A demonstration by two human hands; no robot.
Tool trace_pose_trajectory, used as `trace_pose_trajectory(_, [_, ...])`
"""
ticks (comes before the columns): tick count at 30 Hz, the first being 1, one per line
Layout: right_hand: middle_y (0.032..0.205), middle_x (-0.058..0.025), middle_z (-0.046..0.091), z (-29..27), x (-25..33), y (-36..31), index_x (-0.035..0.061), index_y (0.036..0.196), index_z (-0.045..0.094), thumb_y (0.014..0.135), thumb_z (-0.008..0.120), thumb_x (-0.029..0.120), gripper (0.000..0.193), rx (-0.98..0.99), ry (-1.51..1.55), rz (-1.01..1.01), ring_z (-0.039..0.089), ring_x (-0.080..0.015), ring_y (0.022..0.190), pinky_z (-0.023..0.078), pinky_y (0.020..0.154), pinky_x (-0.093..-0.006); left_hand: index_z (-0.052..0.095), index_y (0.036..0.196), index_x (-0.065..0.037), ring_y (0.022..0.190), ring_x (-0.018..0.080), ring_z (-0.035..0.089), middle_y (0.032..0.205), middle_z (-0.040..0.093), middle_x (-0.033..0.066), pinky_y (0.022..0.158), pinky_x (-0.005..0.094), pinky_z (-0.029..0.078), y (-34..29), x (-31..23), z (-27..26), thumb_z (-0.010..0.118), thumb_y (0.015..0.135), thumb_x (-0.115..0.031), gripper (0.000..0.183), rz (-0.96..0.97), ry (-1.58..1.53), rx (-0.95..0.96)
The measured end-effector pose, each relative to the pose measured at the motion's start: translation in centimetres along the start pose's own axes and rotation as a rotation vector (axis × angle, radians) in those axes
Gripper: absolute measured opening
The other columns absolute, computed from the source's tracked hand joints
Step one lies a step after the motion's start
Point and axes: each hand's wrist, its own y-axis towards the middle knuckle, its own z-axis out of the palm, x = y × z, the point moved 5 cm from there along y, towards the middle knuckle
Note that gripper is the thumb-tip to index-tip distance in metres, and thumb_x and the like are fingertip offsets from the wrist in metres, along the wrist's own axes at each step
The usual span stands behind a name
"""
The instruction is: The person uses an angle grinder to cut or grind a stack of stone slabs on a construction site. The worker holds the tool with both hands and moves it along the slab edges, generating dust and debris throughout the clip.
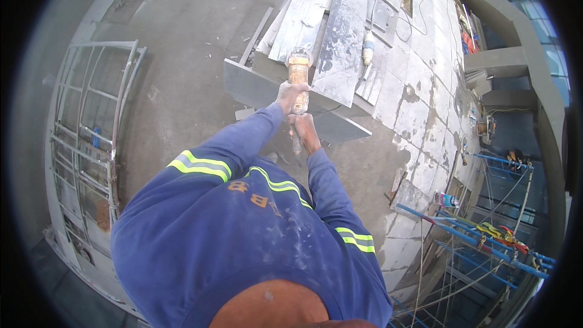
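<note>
An orange, dust-covered angle grinder (298, 71) points away from me, its head at the near end of a long grey slab (308, 15). My left hand (293, 94) is closed around the middle of its body. Closer to me, my right hand (305, 129) is wrapped around its rear end, where the cord comes out. Beneath the tool lies a dark grey panel (255, 82), set crosswise. A second, whitish-stained slab (343, 39) lies beside the first, to the right. The grinder's disc cannot be made out.
Another power tool (368, 48) rests on the slabs at the right. A metal scaffold frame (115, 115) lies at the left. Blue scaffolding (480, 237) with straps and a paint bucket (446, 200) stand beyond the tiled edge, lower right. A loose cable (419, 21) crosses the tiles.
</note>
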Motion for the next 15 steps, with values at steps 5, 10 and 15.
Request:
trace_pose_trajectory(5, [0.067, -0.0056, 0.059, -0.37, -0.05, 0.52, -0.0016, 0.08, 0.065, 0.079, 0.067, 0.007, 0.009, -0.008, -0.065, 0.04, 0.057, -0.0174, 0.049, 0.046, 0.044, -0.034, 0.068, 0.101, -0.003, 0.064, 0.019, 0.067, 0.081, 0.066, 0.0066, 0.057, 0.0373, 0.058, -0.07, -0.28, 0.15, 0.085, 0.077, -0.016, 0.032, 0.036, 0.003, -0.023])
trace_pose_trajectory(10, [0.067, -0.0056, 0.06, -0.34, 0.3, 0.73, -0.0022, 0.08, 0.066, 0.078, 0.068, 0.008, 0.011, -0.015, -0.055, 0.038, 0.058, -0.0173, 0.05, 0.046, 0.045, -0.0341, 0.068, 0.1, -0.003, 0.063, 0.0196, 0.067, 0.081, 0.066, 0.0068, 0.055, 0.0374, 0.058, 0.13, -0.29, 0.22, 0.084, 0.077, -0.015, 0.031, 0.005, -0.028, 0.001])
trace_pose_trajectory(15, [0.066, -0.0057, 0.06, -0.44, 0.19, 0.8, -0.0026, 0.08, 0.067, 0.078, 0.068, 0.009, 0.012, 0.005, -0.056, 0.038, 0.057, -0.0173, 0.05, 0.046, 0.045, -0.0344, 0.068, 0.102, -0.002, 0.064, 0.0202, 0.068, 0.081, 0.067, 0.0075, 0.055, 0.0375, 0.059, 0.31, -0.1, 0.15, 0.085, 0.077, -0.014, 0.032, 0.012, -0.037, 0.005])
